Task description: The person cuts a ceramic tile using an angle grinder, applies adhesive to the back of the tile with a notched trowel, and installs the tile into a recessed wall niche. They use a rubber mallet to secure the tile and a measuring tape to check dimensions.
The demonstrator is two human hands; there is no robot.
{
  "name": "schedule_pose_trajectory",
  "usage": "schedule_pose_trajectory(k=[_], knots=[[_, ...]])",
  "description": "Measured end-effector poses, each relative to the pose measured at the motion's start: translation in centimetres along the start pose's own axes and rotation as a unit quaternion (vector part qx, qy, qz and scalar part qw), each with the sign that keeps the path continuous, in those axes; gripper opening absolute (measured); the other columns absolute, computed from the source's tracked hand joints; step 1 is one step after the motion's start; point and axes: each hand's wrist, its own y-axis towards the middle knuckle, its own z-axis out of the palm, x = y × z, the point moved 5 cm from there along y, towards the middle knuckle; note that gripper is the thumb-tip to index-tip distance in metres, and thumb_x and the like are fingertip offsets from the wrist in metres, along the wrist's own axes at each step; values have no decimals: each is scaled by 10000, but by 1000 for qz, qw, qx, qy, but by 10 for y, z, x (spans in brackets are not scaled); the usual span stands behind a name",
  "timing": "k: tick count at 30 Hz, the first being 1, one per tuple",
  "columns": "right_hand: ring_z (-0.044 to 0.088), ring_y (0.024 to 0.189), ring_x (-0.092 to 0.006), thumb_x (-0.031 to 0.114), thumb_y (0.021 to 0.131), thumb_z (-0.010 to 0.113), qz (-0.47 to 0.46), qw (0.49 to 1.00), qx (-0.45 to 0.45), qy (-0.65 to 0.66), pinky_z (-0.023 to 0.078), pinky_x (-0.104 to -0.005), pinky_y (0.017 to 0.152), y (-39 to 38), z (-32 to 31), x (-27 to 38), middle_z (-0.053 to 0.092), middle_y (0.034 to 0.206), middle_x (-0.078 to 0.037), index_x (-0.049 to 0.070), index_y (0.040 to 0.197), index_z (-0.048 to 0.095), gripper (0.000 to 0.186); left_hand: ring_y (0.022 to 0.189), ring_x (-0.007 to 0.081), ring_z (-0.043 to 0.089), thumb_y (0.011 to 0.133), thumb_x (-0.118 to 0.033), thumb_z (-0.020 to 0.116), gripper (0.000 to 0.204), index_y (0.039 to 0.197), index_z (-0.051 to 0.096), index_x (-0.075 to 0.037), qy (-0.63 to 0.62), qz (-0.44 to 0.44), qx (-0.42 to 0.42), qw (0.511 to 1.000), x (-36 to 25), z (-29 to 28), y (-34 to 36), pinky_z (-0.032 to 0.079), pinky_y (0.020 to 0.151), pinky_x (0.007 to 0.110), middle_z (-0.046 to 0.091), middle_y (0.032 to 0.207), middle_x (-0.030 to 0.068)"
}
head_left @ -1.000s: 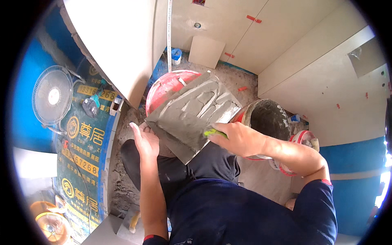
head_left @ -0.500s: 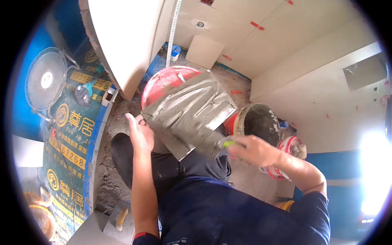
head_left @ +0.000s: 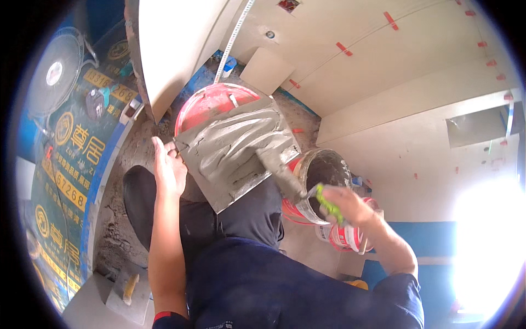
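A square tile point(head_left: 289, 155) lies over a red tub point(head_left: 192, 108), its near corner above my thigh. Grey mortar point(head_left: 230, 134) covers most of its upper face in uneven ridges. My left hand point(head_left: 171, 170) grips the tile's left edge, thumb raised and fingers partly hidden beneath. Closed round a bright green handle, my right hand point(head_left: 350, 205) holds a trowel point(head_left: 282, 172). Its mortar-coated blade reaches over the tile's right edge. Just beyond that hand stands a mortar-smeared bucket point(head_left: 307, 205) with a dark inside.
A smaller red-and-white bucket point(head_left: 342, 237) stands near my right forearm. A flat trowel with a pale handle point(head_left: 130, 289) lies at lower left. Another tile point(head_left: 267, 70) leans at the wall. A fan point(head_left: 55, 74) and a teal-and-black power tool point(head_left: 97, 103) are at left.
My right hand has drawn the trowel right and toward the bucket, off the middle of the tile. The mortar near the tile's front edge looks smoothed. The whole view has shifted slightly.
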Motion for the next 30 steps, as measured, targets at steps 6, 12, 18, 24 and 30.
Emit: schedule_pose_trajectory(k=[6,12,18,24,30], knots=[[572,595,-102,329,1035,507,-26,985,140,-102,482,-259,540,-36,78,22,595,780,-28,35,1132,592,321,1238,321,494,948,-700,441,889,1282,461,124,4,-7,-11,1000,-8,-3,-2,372,1088,455,502,1336,246],[657,971,-423,250,933,636,-302,867,-49,-394,540,-475,802,-31,58,0,660,1052,-249,-23,1361,486,529,1221,310,502,947,-696,451,861,1239,497,112,-1,-18,9,1000,-3,-2,1,371,1089,461,537,1291,230],[667,978,-432,258,925,648,-269,867,-222,-357,545,-464,835,9,-14,-26,679,1053,-271,0,1322,538,486,1235,312,490,955,-671,468,839,1250,480,114,-14,-15,2,1000,-3,-2,1,361,1098,482,523,1295,233],[554,635,-90,177,883,693,-153,957,-245,-25,483,-281,605,41,-22,-68,603,750,-18,59,1149,625,299,1233,317,511,962,-582,548,765,1285,458,105,29,-21,-12,999,-11,6,5,396,1075,468,537,1300,223],[625,715,-200,167,837,718,-263,947,-85,-162,506,-360,711,91,42,-79,660,819,-97,61,1080,639,277,1238,316,523,904,-578,637,902,1354,379,161,91,-48,-10,995,-28,31,43,414,1065,424,508,1351,253]])
